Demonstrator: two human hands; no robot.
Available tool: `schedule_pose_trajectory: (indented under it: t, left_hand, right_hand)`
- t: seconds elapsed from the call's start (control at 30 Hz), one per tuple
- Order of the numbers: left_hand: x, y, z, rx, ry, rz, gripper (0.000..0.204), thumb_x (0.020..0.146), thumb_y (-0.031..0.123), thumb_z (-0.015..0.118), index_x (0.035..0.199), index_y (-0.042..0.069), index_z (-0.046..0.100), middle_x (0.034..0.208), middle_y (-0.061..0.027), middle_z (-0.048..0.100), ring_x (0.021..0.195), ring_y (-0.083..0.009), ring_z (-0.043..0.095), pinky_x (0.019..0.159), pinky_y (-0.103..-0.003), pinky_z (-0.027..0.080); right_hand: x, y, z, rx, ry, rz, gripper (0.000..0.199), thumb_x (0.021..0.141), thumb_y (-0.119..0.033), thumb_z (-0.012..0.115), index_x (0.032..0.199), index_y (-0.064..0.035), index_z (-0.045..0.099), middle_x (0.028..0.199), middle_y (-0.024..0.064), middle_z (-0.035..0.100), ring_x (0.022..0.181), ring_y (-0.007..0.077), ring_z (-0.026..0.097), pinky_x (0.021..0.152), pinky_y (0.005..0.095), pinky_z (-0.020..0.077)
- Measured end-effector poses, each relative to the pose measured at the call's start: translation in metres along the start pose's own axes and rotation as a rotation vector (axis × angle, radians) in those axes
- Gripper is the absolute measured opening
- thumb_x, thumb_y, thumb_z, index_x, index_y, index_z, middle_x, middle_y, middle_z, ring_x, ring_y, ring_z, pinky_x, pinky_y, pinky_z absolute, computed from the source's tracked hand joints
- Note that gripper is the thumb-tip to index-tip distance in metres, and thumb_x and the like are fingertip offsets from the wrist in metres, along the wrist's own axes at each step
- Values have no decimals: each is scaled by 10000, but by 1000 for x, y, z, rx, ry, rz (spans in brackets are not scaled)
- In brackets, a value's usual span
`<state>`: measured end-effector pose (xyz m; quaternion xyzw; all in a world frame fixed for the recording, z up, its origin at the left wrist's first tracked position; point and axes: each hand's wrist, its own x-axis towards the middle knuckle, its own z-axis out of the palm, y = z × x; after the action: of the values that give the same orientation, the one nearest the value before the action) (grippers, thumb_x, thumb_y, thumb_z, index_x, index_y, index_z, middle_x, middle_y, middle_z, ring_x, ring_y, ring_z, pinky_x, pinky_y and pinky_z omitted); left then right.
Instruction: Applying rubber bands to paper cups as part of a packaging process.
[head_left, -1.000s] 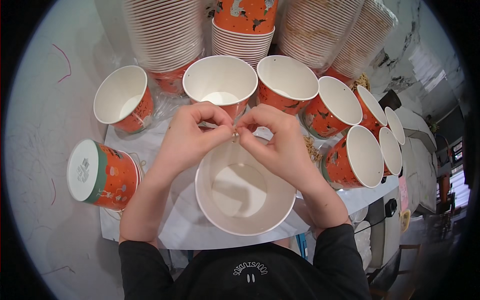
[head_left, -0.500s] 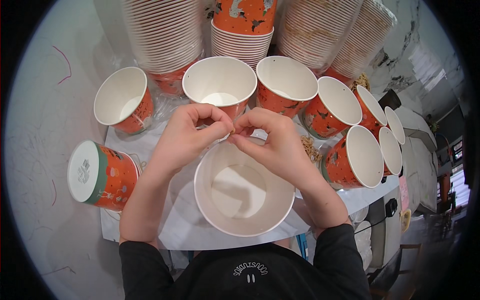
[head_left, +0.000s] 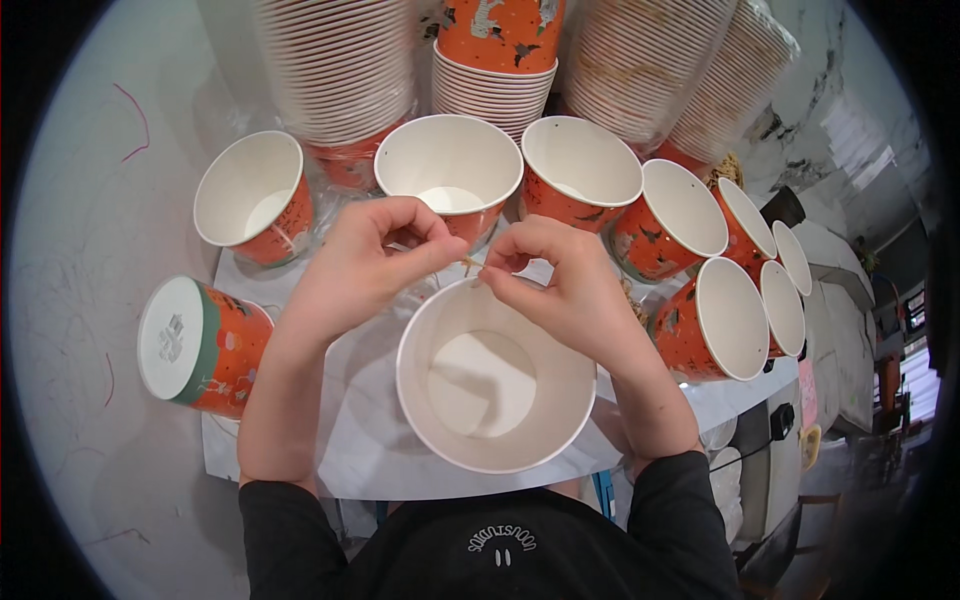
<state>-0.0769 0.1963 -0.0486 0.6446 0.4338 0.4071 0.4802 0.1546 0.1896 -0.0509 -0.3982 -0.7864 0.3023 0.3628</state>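
Note:
Above the far rim of a large white-lined paper tub [head_left: 560, 370], my left hand [head_left: 380, 265] and my right hand [head_left: 560, 285] face each other. Each is closed in a pinch. Between their fingertips shows a short bit of thin tan cord [head_left: 471, 263], gripped from both sides; its ends are hidden by the fingers. The tub stands upright in front of me, its mouth facing up and nothing seen in it but shadow. Partly behind my right hand lies a bundle of similar tan cord [head_left: 633, 296].
Orange patterned tubs with white insides stand in an arc, including one at the far left [head_left: 248, 190] and one at right [head_left: 733, 318]. A tub on its side [head_left: 178, 340] lies left. Tall nested stacks [head_left: 335, 70] rise behind. The white table's front edge [head_left: 440, 490] is near me.
My fingertips have moved slightly apart, and more cord shows between them. The whole view has shifted a little; the tubs keep their places.

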Motion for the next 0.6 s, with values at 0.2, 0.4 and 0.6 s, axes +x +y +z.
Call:
schedule_pose_trajectory:
  t: [0.2, 0.4, 0.6]
  left_hand:
    - [0, -6, 10, 68, -101, 133, 227, 880, 164, 809, 971, -27, 724, 830, -5, 693, 791, -65, 630, 714, -236, 515]
    - [-3, 3, 5, 82, -93, -2, 158, 889, 113, 769, 923, -40, 746, 817, -16, 704, 762, -66, 633, 691, -240, 519]
    - [-5, 5, -6, 166, -145, -35, 143, 865, 96, 743, 882, -46, 730, 732, -4, 664, 702, -55, 590, 648, -240, 484]
  right_hand:
    - [0, -2, 0, 15, -7, -16, 142, 849, -54, 755, 933, 36, 683, 878, 82, 695, 841, 156, 680, 768, 299, 541]
    - [-1, -3, -1, 29, -15, -18, 137, 839, -55, 748, 924, 32, 685, 877, 84, 689, 829, 160, 674, 769, 301, 536]
    - [-3, -5, -4, -23, -43, -46, 119, 805, -48, 736, 885, 22, 683, 842, 92, 672, 805, 179, 671, 759, 307, 533]
